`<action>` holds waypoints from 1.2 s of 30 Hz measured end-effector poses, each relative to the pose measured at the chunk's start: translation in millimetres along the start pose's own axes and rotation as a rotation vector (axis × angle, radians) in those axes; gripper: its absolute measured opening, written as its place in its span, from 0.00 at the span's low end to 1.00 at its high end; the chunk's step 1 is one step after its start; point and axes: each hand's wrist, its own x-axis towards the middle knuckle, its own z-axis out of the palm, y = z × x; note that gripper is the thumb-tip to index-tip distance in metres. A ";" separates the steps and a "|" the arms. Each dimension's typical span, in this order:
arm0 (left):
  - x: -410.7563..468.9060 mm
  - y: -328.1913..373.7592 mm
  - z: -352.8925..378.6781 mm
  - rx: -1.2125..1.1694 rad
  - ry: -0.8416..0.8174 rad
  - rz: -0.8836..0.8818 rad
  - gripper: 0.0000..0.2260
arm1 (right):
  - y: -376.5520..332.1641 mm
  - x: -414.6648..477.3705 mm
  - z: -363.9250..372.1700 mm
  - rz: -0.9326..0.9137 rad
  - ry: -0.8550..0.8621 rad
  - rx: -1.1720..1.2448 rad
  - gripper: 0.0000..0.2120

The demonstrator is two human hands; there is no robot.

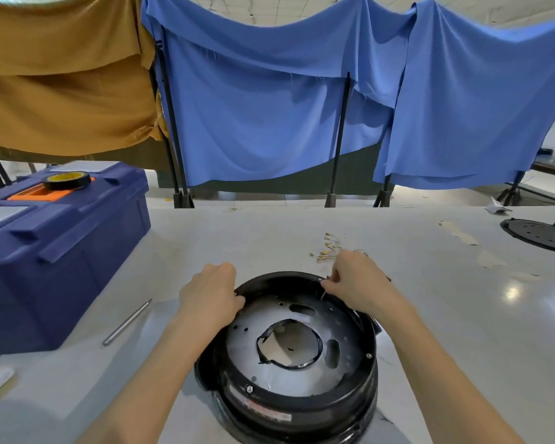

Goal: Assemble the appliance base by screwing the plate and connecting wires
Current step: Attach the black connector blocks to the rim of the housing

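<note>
The round black base (pixel 298 408) sits open side up on the near middle of the table (pixel 446 315), with the silvery plate (pixel 244 347) lying flat inside it, its centre hole facing up. The left grip (pixel 210 293) curls over the far-left rim, and the right grip (pixel 356 280) pinches a thin wire (pixel 323 295) at the far-right rim. Loose terminals (pixel 329 248) lie just beyond, a rod (pixel 127 322) and blue toolbox (pixel 61 251) to the left, and blue cloths (pixel 269 107) hang behind.
</note>
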 end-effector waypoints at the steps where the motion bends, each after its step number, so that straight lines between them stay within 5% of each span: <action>1: 0.3 -0.3 2.1 -0.045 0.047 0.001 0.12 | 2.0 0.5 0.7 0.014 0.018 0.015 0.19; 7: 8.9 2.2 14.2 -0.403 -0.021 0.109 0.22 | 7.0 1.1 6.1 0.131 0.110 0.069 0.20; 10: 11.1 -2.0 18.8 -0.380 0.034 0.101 0.21 | 17.3 -2.6 -2.8 0.195 0.118 0.260 0.19; 14: 10.5 -1.4 21.8 -0.288 0.065 0.070 0.27 | 35.4 -8.7 -37.4 0.241 0.265 0.770 0.03; 18: 7.2 -1.4 23.8 -0.259 0.109 0.065 0.27 | 46.2 -7.0 -43.0 0.272 0.457 0.971 0.14; 24: 1.6 -3.6 24.5 -0.264 0.155 0.062 0.27 | 62.2 -10.7 -12.2 0.474 0.758 1.140 0.10; 28: -0.8 -3.6 23.8 -0.259 0.159 0.052 0.28 | 80.0 -22.7 3.7 0.591 0.569 0.903 0.06; 33: -3.5 -3.5 23.7 -0.252 0.161 0.050 0.28 | 96.0 -41.4 -1.4 0.631 0.123 0.378 0.19; 36: -3.6 -2.6 23.4 -0.255 0.157 0.052 0.28 | 89.4 -43.1 1.0 0.624 -0.023 0.296 0.21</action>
